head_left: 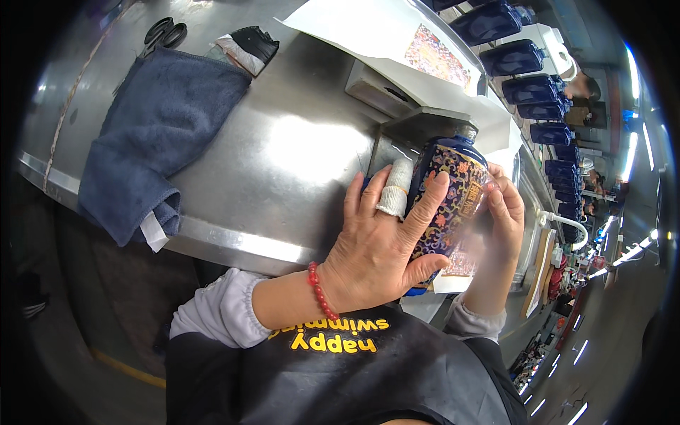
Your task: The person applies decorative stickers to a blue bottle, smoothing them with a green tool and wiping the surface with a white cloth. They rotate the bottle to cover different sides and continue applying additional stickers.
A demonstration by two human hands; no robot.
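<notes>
Left hand (372,251) spread wide across the bottle (453,195), index finger down on the floral pattern, wrapped middle finger alongside, thumb out toward the base! Right hand (507,205) comes up on the other side, thumb and fingertips close together at the bottle's edge; what's between them, I can't tell. Bottle's neck points away from me, by the metal stand (432,122). Steel table's (304,149) near edge runs in toward my left wrist; room leftward to the blue cloth (166,120), white paper (368,35) beyond the stand.
</notes>
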